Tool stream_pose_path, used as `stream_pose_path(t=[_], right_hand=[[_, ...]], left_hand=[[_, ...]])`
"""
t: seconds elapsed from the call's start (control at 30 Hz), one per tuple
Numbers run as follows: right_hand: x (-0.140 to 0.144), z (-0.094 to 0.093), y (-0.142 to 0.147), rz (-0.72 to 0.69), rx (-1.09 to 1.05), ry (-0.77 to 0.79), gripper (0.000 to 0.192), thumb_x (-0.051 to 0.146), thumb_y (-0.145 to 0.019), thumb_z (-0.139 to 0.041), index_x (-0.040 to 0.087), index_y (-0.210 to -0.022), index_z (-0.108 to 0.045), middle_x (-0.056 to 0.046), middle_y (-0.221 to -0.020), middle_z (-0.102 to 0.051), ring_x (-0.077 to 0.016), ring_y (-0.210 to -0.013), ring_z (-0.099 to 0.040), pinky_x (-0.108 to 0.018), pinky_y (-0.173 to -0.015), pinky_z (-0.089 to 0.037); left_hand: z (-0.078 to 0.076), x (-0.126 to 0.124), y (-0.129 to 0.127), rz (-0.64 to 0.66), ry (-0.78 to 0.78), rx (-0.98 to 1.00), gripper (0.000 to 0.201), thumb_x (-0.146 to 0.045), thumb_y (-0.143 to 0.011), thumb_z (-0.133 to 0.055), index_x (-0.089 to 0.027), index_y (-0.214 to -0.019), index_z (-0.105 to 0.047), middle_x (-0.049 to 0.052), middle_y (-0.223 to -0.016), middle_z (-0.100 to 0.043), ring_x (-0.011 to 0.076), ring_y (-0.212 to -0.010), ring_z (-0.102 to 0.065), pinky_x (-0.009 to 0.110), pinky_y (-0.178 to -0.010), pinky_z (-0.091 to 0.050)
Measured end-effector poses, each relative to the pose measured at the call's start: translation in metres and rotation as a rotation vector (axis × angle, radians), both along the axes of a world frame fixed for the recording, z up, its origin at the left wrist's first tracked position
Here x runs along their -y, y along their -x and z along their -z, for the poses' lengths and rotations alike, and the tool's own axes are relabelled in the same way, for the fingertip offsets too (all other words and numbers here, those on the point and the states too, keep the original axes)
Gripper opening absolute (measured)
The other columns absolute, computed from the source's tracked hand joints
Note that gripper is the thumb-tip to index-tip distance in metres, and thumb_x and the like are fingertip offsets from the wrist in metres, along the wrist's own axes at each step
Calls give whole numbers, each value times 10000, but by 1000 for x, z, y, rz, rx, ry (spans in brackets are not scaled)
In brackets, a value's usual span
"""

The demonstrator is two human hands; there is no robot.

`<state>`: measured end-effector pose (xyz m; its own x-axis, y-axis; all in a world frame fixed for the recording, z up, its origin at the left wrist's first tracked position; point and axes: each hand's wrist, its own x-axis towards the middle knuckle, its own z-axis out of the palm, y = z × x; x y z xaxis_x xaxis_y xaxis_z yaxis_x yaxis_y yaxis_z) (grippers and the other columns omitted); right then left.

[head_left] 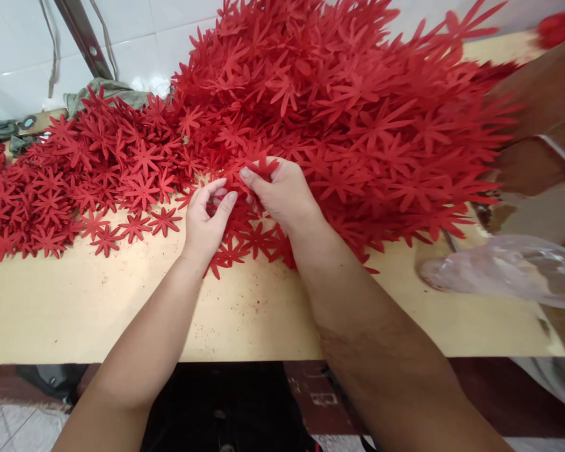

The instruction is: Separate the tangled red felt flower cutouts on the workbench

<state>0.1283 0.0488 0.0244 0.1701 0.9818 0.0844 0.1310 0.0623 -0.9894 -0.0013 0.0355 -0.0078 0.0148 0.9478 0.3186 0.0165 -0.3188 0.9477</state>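
Over the middle of the table, my right hand (pixel 287 191) is closed, its thumb pressed against a red flower-shaped cutout (pixel 265 166) with narrow petals. My left hand (pixel 206 216) faces it from the left, fingers curved and a small gap between thumb and fingertips. I see nothing clearly gripped in that hand, though red petals lie right behind its fingertips. Below and between the hands, several loose red flower cutouts (pixel 258 240) rest on the table. A large heap of red flower cutouts (pixel 358 107) rises behind my right hand.
A lower pile of darker red flower cutouts (pixel 51 201) spreads to the left on the pale wooden table (pixel 136 307). A clear plastic item (pixel 508 267) lies at the right edge. Behind stand a tiled wall (pixel 132 31), a metal post (pixel 87 41) and a grey-green cloth (pixel 103 94).
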Motion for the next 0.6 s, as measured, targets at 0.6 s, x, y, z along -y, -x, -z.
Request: stream_pose_path(t=[0.6], right_hand=[[0,-4,6,-21,-185,133,133,79,-802,-524,195,-744,-501,32,-619,-554,-84,-520,-540,-253,-550,-516]], left_hand=[[-9,-5,3,-157,189,188,59,-168,-793,-612,-182,-755,-569,-20,-748,-608,79,-702,-558,224,-742,-469]])
